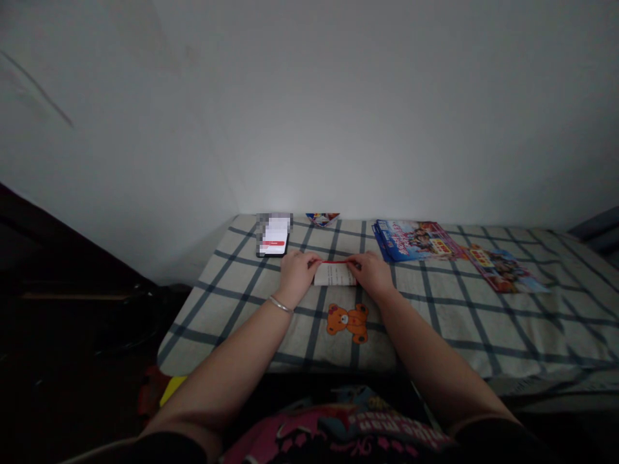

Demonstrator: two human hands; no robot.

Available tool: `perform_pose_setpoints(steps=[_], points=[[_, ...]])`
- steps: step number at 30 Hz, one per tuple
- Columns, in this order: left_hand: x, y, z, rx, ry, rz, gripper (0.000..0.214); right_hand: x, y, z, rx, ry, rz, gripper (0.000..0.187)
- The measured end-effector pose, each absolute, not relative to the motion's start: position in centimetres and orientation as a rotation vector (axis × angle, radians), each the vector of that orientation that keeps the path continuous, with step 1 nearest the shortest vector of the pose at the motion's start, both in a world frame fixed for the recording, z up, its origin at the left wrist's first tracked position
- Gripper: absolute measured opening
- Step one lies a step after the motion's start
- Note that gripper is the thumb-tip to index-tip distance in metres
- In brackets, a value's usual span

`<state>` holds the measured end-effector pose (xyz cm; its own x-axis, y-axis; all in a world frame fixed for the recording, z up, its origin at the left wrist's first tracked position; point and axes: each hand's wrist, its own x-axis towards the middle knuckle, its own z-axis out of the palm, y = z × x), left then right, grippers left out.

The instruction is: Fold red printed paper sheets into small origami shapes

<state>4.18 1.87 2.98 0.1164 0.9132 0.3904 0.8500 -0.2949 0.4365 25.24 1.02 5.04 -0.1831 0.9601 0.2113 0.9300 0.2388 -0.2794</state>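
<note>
My left hand (pixel 298 274) and right hand (pixel 374 274) pinch the paper (pixel 333 276), fingertips closed. I seem mid-fold; creasing next calls for even pressure.

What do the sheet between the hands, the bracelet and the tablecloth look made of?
Sheet: likely thin paper, fairly matte, with print and a red top edge.
Bracelet: probably polished metal, given its silvery shine.
Tablecloth: seemingly matte fabric, wrinkled at right, though coated cloth is possible.

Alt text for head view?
Left hand and right hand pinch a white printed paper with a red edge over a pale checked cloth with an orange bear print. Beyond lie a lit black phone and a patterned triangle; colourful leaflets lie to the right.
</note>
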Motion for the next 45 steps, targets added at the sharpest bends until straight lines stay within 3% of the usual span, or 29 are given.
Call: perform_pose_setpoints(steps=[20,36,45], points=[[4.5,1.7,3.3,2.363,1.802,0.789,0.007,25.0,1.3,4.5,-1.639,-2.299,0.059,0.017],[4.1,1.6,4.6,2.605,1.524,0.598,0.018,24.8,1.2,5.8,-1.544,-2.536,-0.137,0.024],[5.1,0.3,5.5,2.708,1.674,0.477,0.014,24.2,0.5,6.1,-1.621,-2.473,-0.092,0.028]])
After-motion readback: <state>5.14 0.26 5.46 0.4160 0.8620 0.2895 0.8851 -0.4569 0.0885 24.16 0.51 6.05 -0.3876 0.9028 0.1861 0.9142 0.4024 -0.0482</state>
